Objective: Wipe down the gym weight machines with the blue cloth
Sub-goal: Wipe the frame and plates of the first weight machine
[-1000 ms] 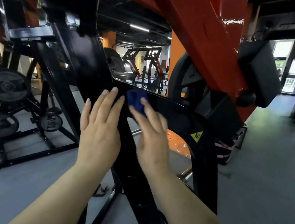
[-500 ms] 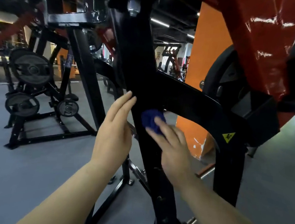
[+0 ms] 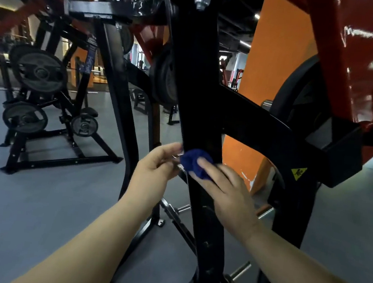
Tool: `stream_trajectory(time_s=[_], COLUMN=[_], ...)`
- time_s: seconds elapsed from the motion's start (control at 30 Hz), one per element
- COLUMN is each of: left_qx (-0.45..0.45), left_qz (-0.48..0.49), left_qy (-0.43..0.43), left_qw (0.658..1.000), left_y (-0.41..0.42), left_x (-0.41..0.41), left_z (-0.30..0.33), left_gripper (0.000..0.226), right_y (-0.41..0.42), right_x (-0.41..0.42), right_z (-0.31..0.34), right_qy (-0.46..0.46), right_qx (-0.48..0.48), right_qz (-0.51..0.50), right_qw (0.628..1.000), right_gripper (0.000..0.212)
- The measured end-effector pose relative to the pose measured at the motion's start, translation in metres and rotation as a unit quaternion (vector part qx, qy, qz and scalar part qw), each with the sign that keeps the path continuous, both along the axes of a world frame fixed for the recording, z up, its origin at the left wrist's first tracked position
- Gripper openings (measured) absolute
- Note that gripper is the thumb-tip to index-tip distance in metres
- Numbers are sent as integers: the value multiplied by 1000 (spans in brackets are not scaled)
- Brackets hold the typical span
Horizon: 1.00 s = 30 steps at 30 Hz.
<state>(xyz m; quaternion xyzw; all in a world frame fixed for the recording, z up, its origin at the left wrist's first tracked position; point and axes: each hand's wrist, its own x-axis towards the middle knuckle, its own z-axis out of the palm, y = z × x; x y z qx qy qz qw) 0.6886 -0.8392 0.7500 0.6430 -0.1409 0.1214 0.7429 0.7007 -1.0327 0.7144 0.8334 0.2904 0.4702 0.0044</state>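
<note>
The blue cloth (image 3: 196,162) is being pressed on the black post (image 3: 194,100) by flat right fingers (image 3: 210,167), while something small, too blurred to name, is being pinched by left fingers (image 3: 170,150), so the bunched cloth could be dropped.

Cloth (image 3: 195,163) bunched against near face of upright machine post (image 3: 196,91), right hand (image 3: 224,192) pressed over it, left hand (image 3: 157,168) just left at post edge. Plate rack (image 3: 44,111) well left and behind. Warning sticker (image 3: 298,173) right, on cross-member.
</note>
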Motion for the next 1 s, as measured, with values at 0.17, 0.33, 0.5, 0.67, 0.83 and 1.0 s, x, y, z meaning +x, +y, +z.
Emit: stream_trajectory(time_s=[0.17, 0.33, 0.5, 0.67, 0.83, 1.0], left_qx=[6, -11, 13, -16, -3, 12], left_qz=[5, 24, 29, 92, 100, 143], left_qy=[48, 48, 56, 70, 87, 96], left_qw=[999, 998, 998, 993, 991, 985], left_y=[-8, -16, -21, -42, -48, -64], left_x=[-1, -3, -9, -5, -7, -14], left_z=[-19, -25, -44, -57, -82, -103], left_gripper=[46, 47, 50, 54, 54, 57], right_y=[22, 10, -52, -14, -61, -51], right_x=[4, 9, 1, 8, 6, 9], right_z=[74, 28, -12, 42, -61, -21], right_qy=[-38, -17, 49, -42, 43, 1], right_qx=[101, -40, -164, 0, -215, -67], right_qz=[16, 21, 20, 52, 75, 80], right_qw=[994, 999, 985, 998, 973, 995], right_gripper=[57, 55, 48, 40, 28, 38])
